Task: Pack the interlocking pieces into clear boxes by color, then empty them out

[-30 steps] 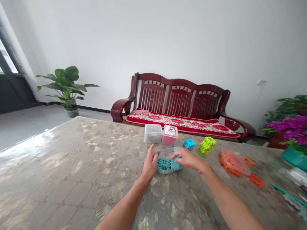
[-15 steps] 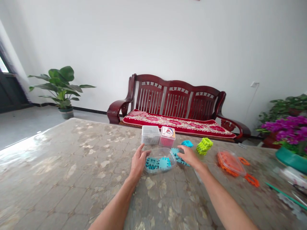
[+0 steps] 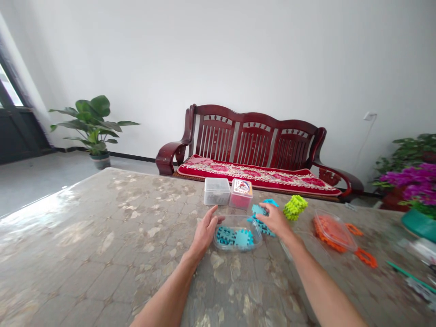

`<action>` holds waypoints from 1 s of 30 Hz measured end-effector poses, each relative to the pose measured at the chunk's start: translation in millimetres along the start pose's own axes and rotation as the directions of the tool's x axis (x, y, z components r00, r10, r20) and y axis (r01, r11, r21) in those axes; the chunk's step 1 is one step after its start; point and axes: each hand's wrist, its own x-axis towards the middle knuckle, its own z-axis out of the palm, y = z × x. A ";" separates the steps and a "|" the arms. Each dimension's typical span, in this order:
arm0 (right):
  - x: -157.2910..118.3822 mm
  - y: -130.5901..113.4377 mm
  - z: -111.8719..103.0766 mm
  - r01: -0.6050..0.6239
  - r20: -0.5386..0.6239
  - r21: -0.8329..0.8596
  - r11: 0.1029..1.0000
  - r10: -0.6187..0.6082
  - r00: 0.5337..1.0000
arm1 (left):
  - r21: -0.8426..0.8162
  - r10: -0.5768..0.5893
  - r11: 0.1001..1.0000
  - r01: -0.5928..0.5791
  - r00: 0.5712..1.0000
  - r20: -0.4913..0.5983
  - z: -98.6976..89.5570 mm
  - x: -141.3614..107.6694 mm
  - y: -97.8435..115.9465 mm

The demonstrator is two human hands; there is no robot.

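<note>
One toothed blue tile (image 3: pixel 259 210) is pinched at the fingertips of the right hand (image 3: pixel 274 220). The left hand (image 3: pixel 203 231), thumb and fingers spread, touches the clear container (image 3: pixel 235 221) between both hands, holding blue pieces (image 3: pixel 244 237).

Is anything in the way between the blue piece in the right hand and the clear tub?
Nothing visible blocks the way from the blue piece in the right hand to the clear tub. Other blue pieces lie by the tub's right edge, but the held piece appears above them. The left hand is at the tub's left side.
</note>
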 end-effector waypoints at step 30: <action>-50.7 -46.5 -11.0 0.478 0.279 -0.043 0.877 -0.449 0.849 | 0.008 0.043 0.999 -0.042 0.999 -0.020 1.6 2.0 -8.6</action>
